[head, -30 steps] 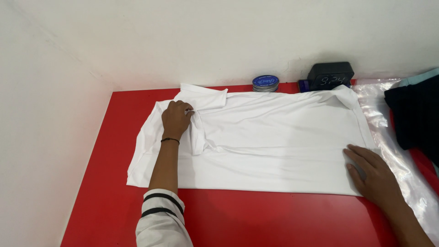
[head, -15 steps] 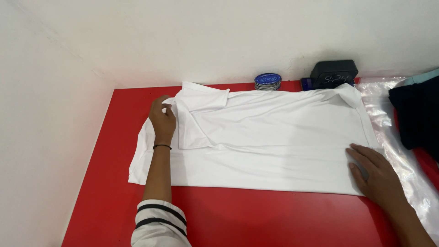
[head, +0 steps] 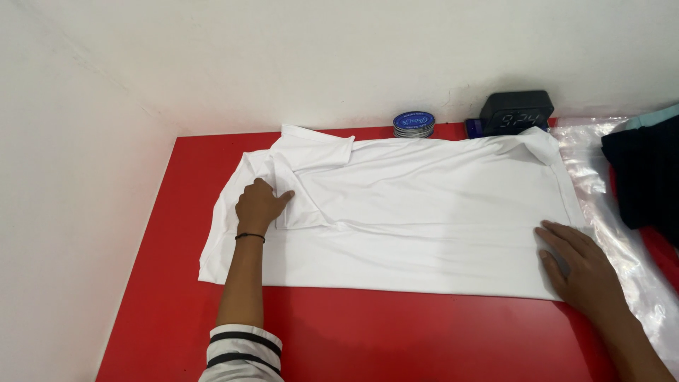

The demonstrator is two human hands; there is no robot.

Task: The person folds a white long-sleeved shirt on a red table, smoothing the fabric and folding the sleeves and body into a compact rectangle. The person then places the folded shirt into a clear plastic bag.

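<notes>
A white shirt (head: 424,212) lies spread flat on a red table (head: 396,332), folded lengthwise, its collar and a folded sleeve at the left end. My left hand (head: 259,206) rests on the shirt near the collar, fingers curled on the cloth beside the folded sleeve edge. Over at the shirt's lower right corner, my right hand (head: 576,265) lies flat, fingers spread, pressing the hem end down.
A round blue-lidded tin (head: 414,123) and a black digital clock (head: 516,112) stand at the back wall. Clear plastic wrap (head: 622,233) lies at the right, with dark folded clothing (head: 647,173) on it. White walls bound the table at the back and left.
My left hand has slid along the collar end of the shirt, smoothing the folded sleeve flat. My right hand has stayed on the right corner.
</notes>
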